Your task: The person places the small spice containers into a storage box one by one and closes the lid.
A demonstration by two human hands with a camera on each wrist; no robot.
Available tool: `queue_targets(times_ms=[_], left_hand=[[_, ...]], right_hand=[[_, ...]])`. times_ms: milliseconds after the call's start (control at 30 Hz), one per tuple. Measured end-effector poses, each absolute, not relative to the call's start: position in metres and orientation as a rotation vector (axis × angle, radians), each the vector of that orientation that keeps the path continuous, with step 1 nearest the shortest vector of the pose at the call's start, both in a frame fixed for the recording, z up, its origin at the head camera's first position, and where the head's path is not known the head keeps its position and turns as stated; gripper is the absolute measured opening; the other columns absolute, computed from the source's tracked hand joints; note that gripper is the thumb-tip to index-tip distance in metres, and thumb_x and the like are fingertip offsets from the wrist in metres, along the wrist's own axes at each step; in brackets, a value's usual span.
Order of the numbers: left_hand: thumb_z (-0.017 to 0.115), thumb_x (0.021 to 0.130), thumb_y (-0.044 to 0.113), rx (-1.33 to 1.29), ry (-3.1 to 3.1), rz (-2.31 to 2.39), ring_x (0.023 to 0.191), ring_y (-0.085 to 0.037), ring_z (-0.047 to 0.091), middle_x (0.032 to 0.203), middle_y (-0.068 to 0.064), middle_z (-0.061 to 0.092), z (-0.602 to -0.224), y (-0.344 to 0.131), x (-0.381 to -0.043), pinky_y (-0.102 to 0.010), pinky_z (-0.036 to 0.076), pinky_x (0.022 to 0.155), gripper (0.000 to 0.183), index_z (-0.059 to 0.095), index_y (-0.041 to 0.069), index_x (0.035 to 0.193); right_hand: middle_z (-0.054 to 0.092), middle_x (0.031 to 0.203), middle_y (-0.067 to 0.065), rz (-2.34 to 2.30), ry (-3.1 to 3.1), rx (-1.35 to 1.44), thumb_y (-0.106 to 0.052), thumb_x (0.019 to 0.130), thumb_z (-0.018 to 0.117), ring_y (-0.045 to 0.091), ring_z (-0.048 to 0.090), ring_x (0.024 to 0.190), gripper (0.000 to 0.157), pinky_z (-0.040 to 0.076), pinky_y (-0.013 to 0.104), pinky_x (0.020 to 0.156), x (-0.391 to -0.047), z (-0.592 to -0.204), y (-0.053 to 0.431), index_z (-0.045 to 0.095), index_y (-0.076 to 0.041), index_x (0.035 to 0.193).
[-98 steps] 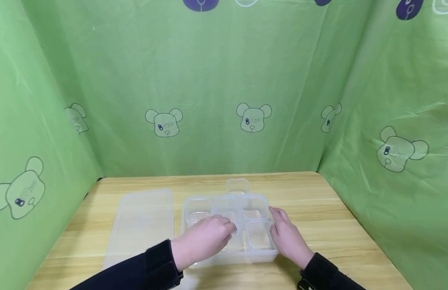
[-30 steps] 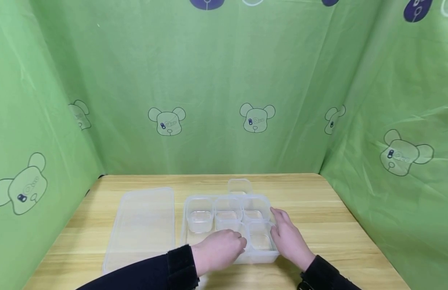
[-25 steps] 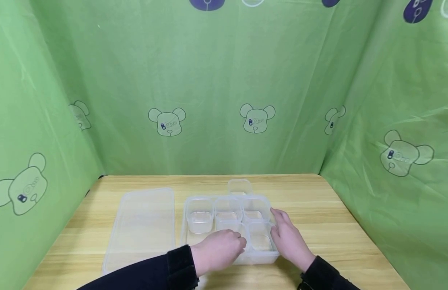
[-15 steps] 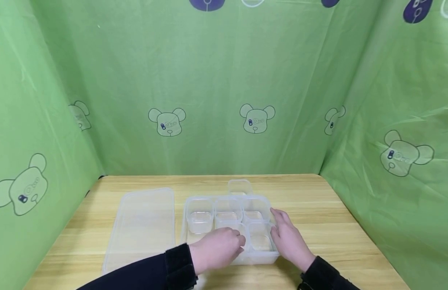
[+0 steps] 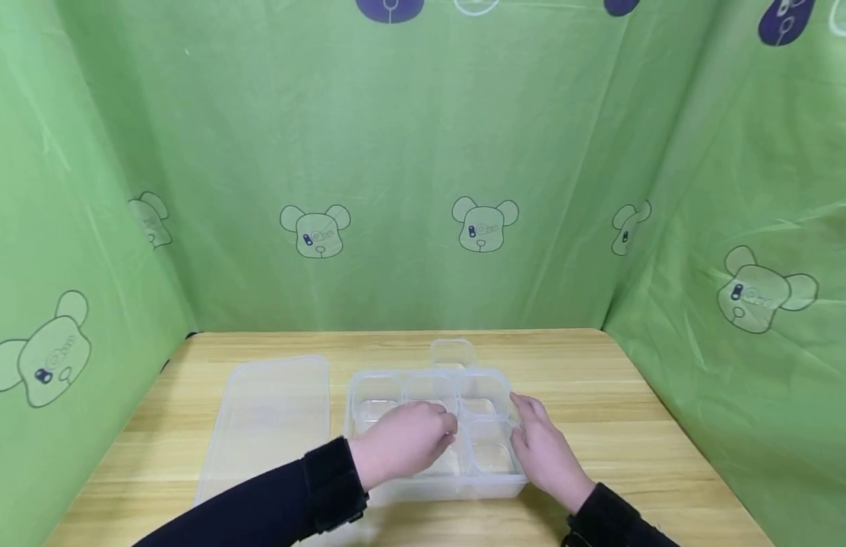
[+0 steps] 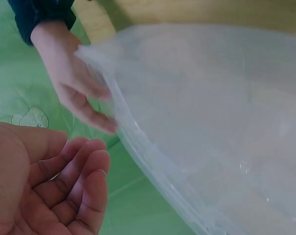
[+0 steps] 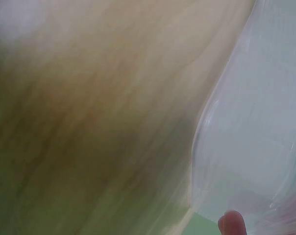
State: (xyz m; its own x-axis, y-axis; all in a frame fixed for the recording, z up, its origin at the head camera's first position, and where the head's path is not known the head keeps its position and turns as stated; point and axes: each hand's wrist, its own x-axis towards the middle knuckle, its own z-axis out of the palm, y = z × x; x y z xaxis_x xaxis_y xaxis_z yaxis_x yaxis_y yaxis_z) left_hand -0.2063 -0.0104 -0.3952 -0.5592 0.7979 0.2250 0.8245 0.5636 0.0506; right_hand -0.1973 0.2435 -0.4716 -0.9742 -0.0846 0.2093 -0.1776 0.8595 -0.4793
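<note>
A large clear plastic box [image 5: 423, 490] stands on the table with several small clear containers inside, among them a back-left one [image 5: 378, 387], a back-right one [image 5: 479, 391] and a front-right one [image 5: 492, 448]. My left hand [image 5: 405, 441] hovers over the box's front middle and hides part of what lies below. In the left wrist view its fingers [image 6: 91, 181] are loosely bent, with nothing between them and the thumb. My right hand [image 5: 547, 452] rests against the box's right side, thumb and forefinger spread along the wall. Only one fingertip [image 7: 231, 223] appears in the right wrist view.
A flat, clear rectangular lid [image 5: 272, 425] lies left of the box on the wooden table [image 5: 600, 395]. Behind the box stands another small clear container [image 5: 453, 352]. Green patterned cloth [image 5: 395, 289] encloses the table at the back and sides.
My left hand has come from the back middle to the front middle of the box, then lifted slightly up and left over the last half second. My right hand stays at the box's side.
</note>
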Motion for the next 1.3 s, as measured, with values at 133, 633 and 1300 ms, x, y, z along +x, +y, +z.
queue_targets(times_ms=[133, 633, 1300], left_hand=[[0.064, 0.097, 0.017, -1.367, -2.614, -0.275, 0.079, -0.006, 0.064, 0.084, 0.007, 0.066, -0.39, -0.012, -0.217, -0.02, 0.052, 0.074, 0.01, 0.069, 0.015, 0.09], [0.059, 0.1, 0.014, -1.313, -2.622, -0.475, 0.091, -0.014, 0.067, 0.099, -0.001, 0.07, -0.378, -0.017, -0.265, -0.028, 0.054, 0.084, 0.015, 0.072, 0.008, 0.106], [0.058, 0.095, -0.001, -1.148, -2.663, -0.438, 0.114, -0.027, 0.063, 0.119, -0.008, 0.069, -0.384, -0.01, -0.328, -0.038, 0.047, 0.102, 0.027, 0.068, 0.006, 0.119]], right_hand=[[0.04, 0.147, 0.023, 0.762, -2.861, 0.204, -0.008, 0.098, 0.051, 0.016, 0.061, 0.078, 0.055, 0.055, 0.047, 0.084, -0.198, -0.472, 0.243, 0.036, 0.006, 0.149], [0.04, 0.148, 0.023, 0.768, -2.883, 0.193, -0.008, 0.099, 0.051, 0.019, 0.063, 0.082, 0.055, 0.055, 0.047, 0.085, -0.196, -0.47, 0.241, 0.035, 0.006, 0.149], [0.041, 0.147, 0.024, 0.748, -2.86, 0.191, -0.007, 0.098, 0.052, 0.022, 0.064, 0.084, 0.055, 0.054, 0.049, 0.087, -0.196, -0.469, 0.242, 0.036, 0.006, 0.149]])
